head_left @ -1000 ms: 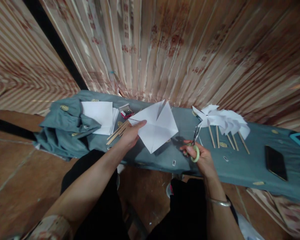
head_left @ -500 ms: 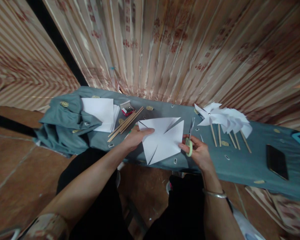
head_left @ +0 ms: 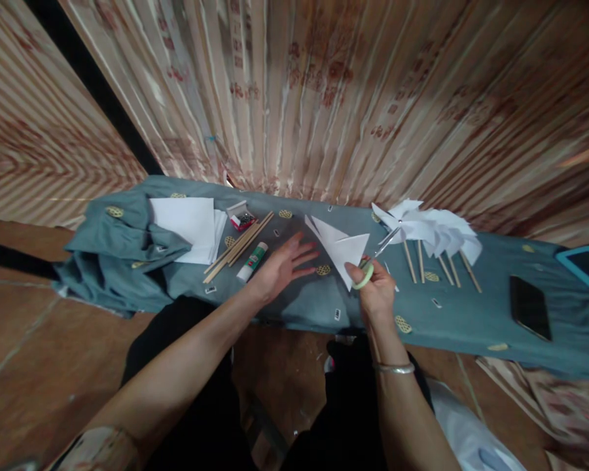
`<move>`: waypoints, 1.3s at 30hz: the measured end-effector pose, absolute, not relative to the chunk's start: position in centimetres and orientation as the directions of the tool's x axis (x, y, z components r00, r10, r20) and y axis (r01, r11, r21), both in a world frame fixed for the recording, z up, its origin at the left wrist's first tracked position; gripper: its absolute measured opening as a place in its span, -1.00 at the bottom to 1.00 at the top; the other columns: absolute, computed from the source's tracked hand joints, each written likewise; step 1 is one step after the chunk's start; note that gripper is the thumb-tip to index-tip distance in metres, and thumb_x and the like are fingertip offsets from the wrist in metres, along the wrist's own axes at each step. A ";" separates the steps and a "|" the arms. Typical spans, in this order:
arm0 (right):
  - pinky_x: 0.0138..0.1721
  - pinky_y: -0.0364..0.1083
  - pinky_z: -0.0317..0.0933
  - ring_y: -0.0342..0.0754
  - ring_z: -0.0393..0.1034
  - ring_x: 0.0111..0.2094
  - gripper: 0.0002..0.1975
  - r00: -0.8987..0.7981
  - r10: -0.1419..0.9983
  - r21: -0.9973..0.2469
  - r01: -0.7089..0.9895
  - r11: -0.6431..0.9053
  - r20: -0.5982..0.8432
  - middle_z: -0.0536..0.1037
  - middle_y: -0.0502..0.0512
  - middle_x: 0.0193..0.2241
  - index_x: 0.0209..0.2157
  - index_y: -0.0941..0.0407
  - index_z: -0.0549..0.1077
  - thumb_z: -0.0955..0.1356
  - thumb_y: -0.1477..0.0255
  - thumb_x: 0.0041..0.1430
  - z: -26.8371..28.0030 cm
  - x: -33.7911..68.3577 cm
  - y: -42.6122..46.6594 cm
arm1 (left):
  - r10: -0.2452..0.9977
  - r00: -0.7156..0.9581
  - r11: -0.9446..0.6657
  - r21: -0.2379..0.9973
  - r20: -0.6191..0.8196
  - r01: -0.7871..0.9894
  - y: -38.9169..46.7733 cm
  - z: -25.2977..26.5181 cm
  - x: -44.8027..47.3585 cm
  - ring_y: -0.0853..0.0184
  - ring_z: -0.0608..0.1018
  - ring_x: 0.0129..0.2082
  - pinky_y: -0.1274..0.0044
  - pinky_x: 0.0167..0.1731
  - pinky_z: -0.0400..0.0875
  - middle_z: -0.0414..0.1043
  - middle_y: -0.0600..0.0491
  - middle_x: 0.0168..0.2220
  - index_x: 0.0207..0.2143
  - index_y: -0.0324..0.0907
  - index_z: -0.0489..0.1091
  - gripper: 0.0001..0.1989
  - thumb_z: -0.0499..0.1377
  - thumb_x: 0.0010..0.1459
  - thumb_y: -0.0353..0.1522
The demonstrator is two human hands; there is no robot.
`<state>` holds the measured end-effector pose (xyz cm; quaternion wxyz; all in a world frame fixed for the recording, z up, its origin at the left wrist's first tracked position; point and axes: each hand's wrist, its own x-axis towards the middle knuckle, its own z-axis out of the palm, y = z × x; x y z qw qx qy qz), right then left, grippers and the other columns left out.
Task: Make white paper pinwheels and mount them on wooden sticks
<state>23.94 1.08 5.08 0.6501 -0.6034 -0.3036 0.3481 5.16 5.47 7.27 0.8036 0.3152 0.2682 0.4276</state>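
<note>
My right hand [head_left: 373,288] grips the scissors [head_left: 364,275] by their pale green handle, blades pointing up and to the right. The same hand pinches a white sheet of paper [head_left: 346,250] with slits cut in it; seen at an angle, the sheet looks narrow and partly bent over. My left hand [head_left: 287,267] is empty, its fingers spread above the cloth, just left of the paper and apart from it. Beside my left wrist lies a glue stick [head_left: 252,261] with a green label.
Wooden sticks [head_left: 240,245], a small box of pins [head_left: 241,217] and stacked white paper [head_left: 184,226] lie to the left on the grey-green cloth [head_left: 294,314]. Several paper pinwheels [head_left: 436,226] on sticks, a dark phone [head_left: 530,307] and a blue-framed device [head_left: 586,265] are on the right.
My left hand has let go of the paper and opened. My right hand has tilted the sheet, keeping the scissors. The glue stick has come into plain view. The camera view has shifted slightly.
</note>
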 end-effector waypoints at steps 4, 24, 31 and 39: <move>-0.40 -0.17 0.22 -0.18 0.30 -0.52 -0.66 0.561 0.826 -0.995 -0.039 0.090 0.053 0.49 -0.13 -0.55 -0.43 0.11 0.43 0.53 0.28 -0.26 5.3 22.8 1.6 | 0.876 0.464 0.370 0.796 -0.128 -0.479 4.7 7.8 7.0 0.00 0.43 0.14 0.21 0.08 0.33 0.43 -0.15 0.10 0.03 -0.17 0.39 -0.28 0.46 -0.21 -0.16; -0.46 -0.14 0.29 -0.11 0.42 -0.50 -0.53 0.204 0.970 -0.991 -0.057 -0.120 -0.130 0.60 0.00 -0.49 -0.23 0.10 0.49 0.53 0.12 -0.13 6.0 19.9 -1.0 | 0.999 -0.037 -0.010 0.886 -0.008 -0.464 7.8 7.6 6.6 0.24 0.58 -0.31 0.41 -0.16 0.48 0.58 0.03 -0.39 -0.44 -0.23 0.50 -0.69 0.45 -0.31 -0.35; -0.30 -0.09 0.34 -0.01 0.52 -0.27 -0.46 -0.110 0.976 -0.982 0.059 -0.182 -0.187 0.64 0.12 -0.26 -0.05 0.10 0.47 0.44 0.04 0.03 5.1 19.2 -3.0 | 0.992 -0.128 -0.042 0.866 -0.025 -0.498 8.7 8.0 6.0 0.27 0.59 -0.36 0.42 -0.18 0.48 0.58 0.06 -0.41 -0.27 -0.25 0.51 -0.56 0.44 -0.32 -0.40; -0.33 -0.08 0.27 -0.08 0.43 -0.40 -0.53 -0.208 0.956 -0.974 0.133 -0.182 -0.207 0.59 0.06 -0.36 -0.11 0.12 0.49 0.39 0.05 0.10 4.6 18.3 -4.0 | 0.990 -0.133 -0.094 0.887 0.038 -0.453 9.0 7.5 5.6 0.25 0.60 -0.36 0.40 -0.21 0.50 0.58 0.06 -0.39 -0.18 -0.24 0.49 -0.51 0.42 -0.27 -0.40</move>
